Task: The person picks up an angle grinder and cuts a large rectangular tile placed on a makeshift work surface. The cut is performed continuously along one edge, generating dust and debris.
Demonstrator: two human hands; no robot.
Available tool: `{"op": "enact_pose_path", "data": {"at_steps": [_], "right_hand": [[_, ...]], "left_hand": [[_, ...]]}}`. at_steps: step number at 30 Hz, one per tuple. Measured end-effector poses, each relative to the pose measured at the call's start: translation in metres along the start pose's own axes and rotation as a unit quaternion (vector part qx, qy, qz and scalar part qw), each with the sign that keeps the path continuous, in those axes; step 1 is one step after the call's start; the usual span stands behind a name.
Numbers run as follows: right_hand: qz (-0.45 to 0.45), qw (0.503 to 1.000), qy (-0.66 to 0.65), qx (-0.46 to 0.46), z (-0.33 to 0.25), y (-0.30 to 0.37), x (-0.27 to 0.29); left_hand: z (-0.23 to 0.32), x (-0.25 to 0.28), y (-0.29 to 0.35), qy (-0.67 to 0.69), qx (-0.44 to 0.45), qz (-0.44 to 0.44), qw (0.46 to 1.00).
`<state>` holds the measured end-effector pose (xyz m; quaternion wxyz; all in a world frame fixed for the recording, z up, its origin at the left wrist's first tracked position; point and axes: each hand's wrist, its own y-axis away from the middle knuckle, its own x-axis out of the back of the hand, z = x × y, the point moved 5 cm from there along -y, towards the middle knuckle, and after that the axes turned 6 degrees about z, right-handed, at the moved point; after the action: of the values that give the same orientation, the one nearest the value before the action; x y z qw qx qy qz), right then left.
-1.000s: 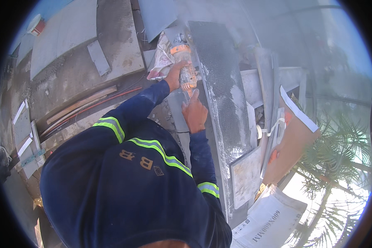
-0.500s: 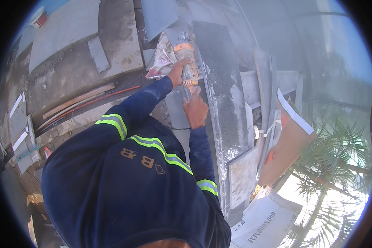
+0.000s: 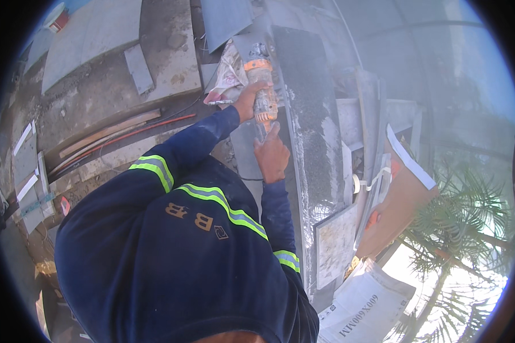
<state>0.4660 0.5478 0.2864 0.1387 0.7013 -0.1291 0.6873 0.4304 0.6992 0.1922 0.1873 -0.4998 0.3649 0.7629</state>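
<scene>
A dusty grey-and-orange angle grinder (image 3: 261,77) is held in both my hands, its head pointing away from me beside a long dark stone slab (image 3: 312,97). My left hand (image 3: 248,103) wraps round the side of the grinder's body. Behind it, my right hand (image 3: 272,153) is closed on the rear handle end. The grinder's disc is blurred by dust, so I cannot tell whether it touches the slab's left edge. Left of the tool lies a crumpled white-and-pink sack (image 3: 228,77).
Pale dust hangs over the far right. Grey tile pieces (image 3: 138,68) and a bluish panel (image 3: 226,23) lie at left and ahead. A red rod (image 3: 154,127) runs beside wooden strips. A white bucket (image 3: 56,20) stands far left. Cardboard (image 3: 397,206) and a palm (image 3: 452,228) are at right.
The view has shifted slightly, so the scene sits a little differently in it. Both hands keep the same hold on the grinder; its place along the slab looks almost unchanged.
</scene>
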Motion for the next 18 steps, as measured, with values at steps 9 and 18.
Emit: {"op": "enact_pose_path", "data": {"at_steps": [9, 18], "right_hand": [[0.000, 1.000, -0.021, 0.011, 0.001, -0.010, -0.001], [0.014, 1.000, -0.023, 0.007, 0.003, -0.021, -0.007]], "left_hand": [[0.005, -0.004, 0.001, -0.015, -0.014, 0.013, 1.000], [0.009, -0.002, -0.019, -0.017, -0.022, 0.019, 0.999]]}}
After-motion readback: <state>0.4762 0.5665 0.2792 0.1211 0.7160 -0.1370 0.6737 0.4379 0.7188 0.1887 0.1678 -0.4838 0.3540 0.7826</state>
